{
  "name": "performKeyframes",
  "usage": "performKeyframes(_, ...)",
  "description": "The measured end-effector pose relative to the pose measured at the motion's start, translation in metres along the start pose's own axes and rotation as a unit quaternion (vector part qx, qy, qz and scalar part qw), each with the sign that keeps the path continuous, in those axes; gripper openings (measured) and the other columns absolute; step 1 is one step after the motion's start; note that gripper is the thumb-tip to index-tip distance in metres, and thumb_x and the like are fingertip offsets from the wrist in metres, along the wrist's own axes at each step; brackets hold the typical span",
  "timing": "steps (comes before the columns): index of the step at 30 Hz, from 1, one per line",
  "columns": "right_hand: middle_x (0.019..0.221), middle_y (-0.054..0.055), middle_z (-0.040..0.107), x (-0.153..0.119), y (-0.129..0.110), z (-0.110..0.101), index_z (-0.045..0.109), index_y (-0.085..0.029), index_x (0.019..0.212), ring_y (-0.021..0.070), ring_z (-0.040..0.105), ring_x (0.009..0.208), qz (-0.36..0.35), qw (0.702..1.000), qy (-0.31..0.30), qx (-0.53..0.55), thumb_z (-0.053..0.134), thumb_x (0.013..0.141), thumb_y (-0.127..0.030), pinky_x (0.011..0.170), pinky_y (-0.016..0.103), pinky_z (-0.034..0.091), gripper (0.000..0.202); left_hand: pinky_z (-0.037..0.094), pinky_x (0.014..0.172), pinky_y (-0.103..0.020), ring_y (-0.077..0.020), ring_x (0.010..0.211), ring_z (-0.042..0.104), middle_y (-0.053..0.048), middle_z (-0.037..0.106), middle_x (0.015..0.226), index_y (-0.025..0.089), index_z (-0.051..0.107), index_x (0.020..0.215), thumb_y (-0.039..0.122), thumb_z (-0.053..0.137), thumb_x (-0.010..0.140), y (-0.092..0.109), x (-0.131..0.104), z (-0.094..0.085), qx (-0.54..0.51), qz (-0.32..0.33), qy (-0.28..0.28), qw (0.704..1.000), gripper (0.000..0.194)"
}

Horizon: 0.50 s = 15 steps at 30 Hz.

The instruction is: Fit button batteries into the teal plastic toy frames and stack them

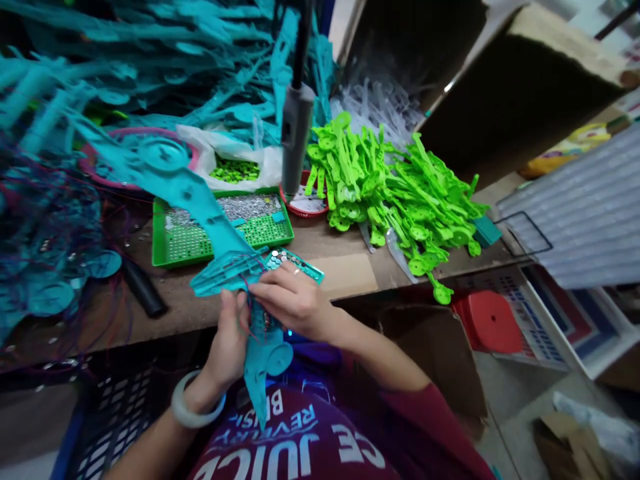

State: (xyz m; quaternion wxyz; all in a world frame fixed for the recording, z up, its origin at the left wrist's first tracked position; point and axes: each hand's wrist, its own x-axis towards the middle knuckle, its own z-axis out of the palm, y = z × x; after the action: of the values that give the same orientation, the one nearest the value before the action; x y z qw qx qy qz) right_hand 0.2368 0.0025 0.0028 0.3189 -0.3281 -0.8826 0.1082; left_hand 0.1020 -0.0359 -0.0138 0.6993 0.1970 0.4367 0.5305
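Observation:
My left hand [230, 343] is closed round the edge of a turquoise plastic shell [257, 370], which is tilted in front of my shirt. Thin red and purple wires run over the shell's inner side. My right hand [297, 303] reaches across from the other side, its fingertips pinched together at a thin wire [245, 283] by the shell's middle. Those fingers partly cover the parts inside the shell. Just beyond this hand is a small turquoise tray [314, 272] of round metal pieces. Another long turquoise shell [193, 190] extends away over the bench.
A green basket [187, 250] holds small metal parts. Behind it are a pink basin [90, 170] and a bag of green pieces [235, 170]. A grey-handled tool [296, 127] hangs overhead. Bright green parts [390, 180] are heaped right; wired turquoise shells [45, 253] left, near a black cylinder [144, 288].

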Motion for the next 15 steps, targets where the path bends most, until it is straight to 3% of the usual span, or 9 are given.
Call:
performKeyframes(4,0.11,0.012,0.065,0.01,0.004,-0.005,0.065,-0.012,0.11,0.0181,0.057,0.098,-0.048,0.998,-0.008,-0.043,0.049,0.1,-0.019,0.09,0.033,0.052,0.02,0.056,0.091,-0.032,-0.0273,0.109,0.064,0.0,0.072,0.082,0.024,0.068,0.083,0.074,0.064,0.075,0.007,0.0,-0.003,0.035,0.03,-0.013,0.999,0.05)
performKeyframes(8,0.107,0.011,0.066,0.01,0.002,-0.009,0.065,-0.013,0.107,0.0169,0.058,0.096,-0.06,0.997,-0.012,-0.053,0.05,0.1,-0.022,0.091,0.033,0.053,0.019,0.057,0.087,-0.035,-0.028,0.1,0.065,-0.001,0.071,0.079,0.024,0.064,0.079,0.074,0.062,0.076,0.009,-0.005,-0.002,0.045,0.008,-0.012,0.999,0.05)
performKeyframes(12,0.105,0.011,0.067,0.002,0.0,-0.006,0.064,-0.011,0.107,0.0152,0.06,0.095,-0.025,0.998,0.027,-0.048,0.054,0.099,-0.022,0.091,0.033,0.053,0.017,0.055,0.09,-0.036,-0.0272,0.092,0.064,0.0,0.063,0.064,0.024,0.06,0.069,0.077,0.069,0.067,0.007,-0.012,0.005,0.093,0.035,0.039,0.994,0.054)
performKeyframes(15,0.108,0.01,0.068,-0.004,-0.002,-0.006,0.064,-0.013,0.108,0.0143,0.061,0.097,-0.042,0.997,0.03,-0.054,0.061,0.094,-0.02,0.088,0.03,0.054,0.015,0.052,0.093,-0.033,-0.0248,0.089,0.062,0.003,0.055,0.057,0.024,0.059,0.065,0.08,0.07,0.06,0.003,-0.015,0.004,0.134,0.054,0.072,0.987,0.057)
